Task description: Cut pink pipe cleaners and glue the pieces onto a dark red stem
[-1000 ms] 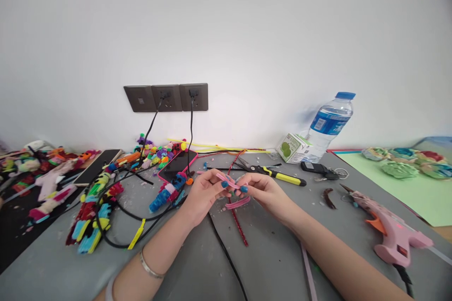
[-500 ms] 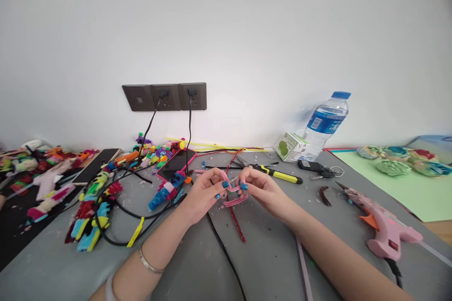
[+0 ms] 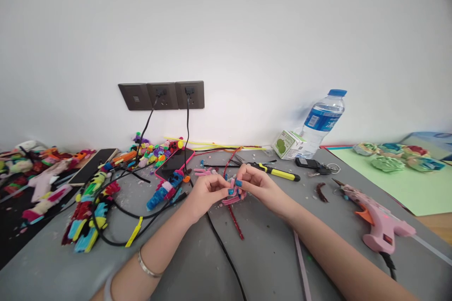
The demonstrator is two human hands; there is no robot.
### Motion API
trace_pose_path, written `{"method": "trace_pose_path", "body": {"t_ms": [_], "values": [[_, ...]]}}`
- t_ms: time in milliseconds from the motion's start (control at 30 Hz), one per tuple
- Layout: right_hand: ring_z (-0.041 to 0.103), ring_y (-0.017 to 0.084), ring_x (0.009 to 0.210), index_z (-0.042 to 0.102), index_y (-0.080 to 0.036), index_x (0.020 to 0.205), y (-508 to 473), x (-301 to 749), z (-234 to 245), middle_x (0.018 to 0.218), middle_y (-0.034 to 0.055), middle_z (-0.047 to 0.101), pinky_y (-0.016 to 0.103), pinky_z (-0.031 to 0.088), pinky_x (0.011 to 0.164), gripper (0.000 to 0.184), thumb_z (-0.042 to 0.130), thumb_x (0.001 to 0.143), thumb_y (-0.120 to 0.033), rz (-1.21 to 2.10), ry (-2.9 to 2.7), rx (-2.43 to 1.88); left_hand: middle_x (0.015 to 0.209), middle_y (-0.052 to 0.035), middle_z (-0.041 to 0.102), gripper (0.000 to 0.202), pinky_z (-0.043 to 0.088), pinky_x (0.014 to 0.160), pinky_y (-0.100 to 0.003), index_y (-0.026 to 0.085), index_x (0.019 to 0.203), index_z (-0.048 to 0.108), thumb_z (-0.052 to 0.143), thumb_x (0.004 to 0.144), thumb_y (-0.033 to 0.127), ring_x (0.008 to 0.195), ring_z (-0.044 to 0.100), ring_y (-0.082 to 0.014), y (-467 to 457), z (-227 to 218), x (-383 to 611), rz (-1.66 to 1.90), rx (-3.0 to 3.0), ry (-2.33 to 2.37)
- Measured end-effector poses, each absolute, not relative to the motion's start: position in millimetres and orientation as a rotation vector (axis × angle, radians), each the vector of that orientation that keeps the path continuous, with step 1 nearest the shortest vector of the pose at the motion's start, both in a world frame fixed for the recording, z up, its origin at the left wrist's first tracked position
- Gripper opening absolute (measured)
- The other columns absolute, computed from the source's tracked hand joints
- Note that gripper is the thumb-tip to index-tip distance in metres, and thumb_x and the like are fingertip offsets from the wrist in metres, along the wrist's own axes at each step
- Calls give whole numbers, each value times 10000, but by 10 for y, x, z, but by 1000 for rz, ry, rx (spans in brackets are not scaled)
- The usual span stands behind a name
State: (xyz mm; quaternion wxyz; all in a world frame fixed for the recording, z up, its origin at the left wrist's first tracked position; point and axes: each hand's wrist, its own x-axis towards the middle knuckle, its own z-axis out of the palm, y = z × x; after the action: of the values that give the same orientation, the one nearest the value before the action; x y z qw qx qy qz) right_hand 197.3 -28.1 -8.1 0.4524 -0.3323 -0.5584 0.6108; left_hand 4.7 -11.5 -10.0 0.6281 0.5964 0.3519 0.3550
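Note:
Both my hands meet over the middle of the grey table (image 3: 268, 254). My left hand (image 3: 205, 194) and my right hand (image 3: 259, 187) pinch a bent pink pipe cleaner (image 3: 233, 193) between their fingertips, holding it just above the table. A dark red pipe cleaner (image 3: 235, 221) lies on the table under them. A pink hot glue gun (image 3: 374, 221) rests to the right of my right arm. Yellow-handled pliers (image 3: 273, 171) lie just behind my hands.
Black cables (image 3: 141, 216) run from wall sockets (image 3: 160, 95) across the table. Colourful pipe-cleaner figures (image 3: 88, 216) lie to the left, beside a pink-cased phone (image 3: 174, 161). A water bottle (image 3: 323, 120), a small green carton (image 3: 286, 144), keys (image 3: 312, 164) and a green sheet (image 3: 406, 183) with crafted flowers stand on the right.
My fingers have drawn closer together and folded the pink pipe cleaner into a tighter bundle. The camera has shifted slightly, so everything sits a little further left.

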Motion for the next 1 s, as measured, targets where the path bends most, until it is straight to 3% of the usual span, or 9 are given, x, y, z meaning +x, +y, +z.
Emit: {"method": "trace_pose_path", "body": {"t_ms": [333, 467, 600, 867, 1000], "values": [[648, 111, 601, 560, -186, 831, -286, 1965, -79, 705, -17, 666, 248, 522, 596, 300, 762, 813, -407, 1554, -1378, -854, 618, 26, 517, 109, 334, 524, -232, 159, 752, 622, 626, 776, 265, 531, 445, -101, -144, -151, 77, 878, 1615, 877], [671, 121, 638, 582, -191, 906, -294, 1956, -83, 747, -11, 679, 257, 541, 627, 302, 759, 813, -417, 1536, -1375, -879, 647, 11, 553, 112, 325, 541, -235, 159, 788, 665, 589, 797, 242, 559, 441, -106, -153, -159, 71, 948, 1729, 943], [675, 132, 645, 622, -173, 853, -285, 1963, -87, 732, -2, 670, 267, 547, 630, 303, 767, 797, -433, 1507, -1398, -905, 656, 2, 582, 122, 316, 529, -233, 156, 791, 695, 590, 782, 217, 545, 435, -103, -148, -148, 68, 976, 1805, 973], [656, 129, 600, 555, -193, 811, -303, 1953, -49, 704, -6, 686, 278, 513, 642, 295, 747, 823, -416, 1500, -1300, -837, 834, -41, 674, 188, 463, 652, -248, 166, 963, 696, 605, 800, 189, 680, 582, -136, -188, -109, 74, 1057, 1825, 897], [651, 139, 679, 544, -202, 783, -328, 1928, -28, 741, 4, 692, 294, 501, 707, 292, 762, 811, -393, 1534, -1237, -781, 843, -32, 660, 142, 464, 643, -238, 178, 911, 700, 649, 779, 166, 674, 576, -126, -195, -91, 69, 1164, 1841, 903]]}}
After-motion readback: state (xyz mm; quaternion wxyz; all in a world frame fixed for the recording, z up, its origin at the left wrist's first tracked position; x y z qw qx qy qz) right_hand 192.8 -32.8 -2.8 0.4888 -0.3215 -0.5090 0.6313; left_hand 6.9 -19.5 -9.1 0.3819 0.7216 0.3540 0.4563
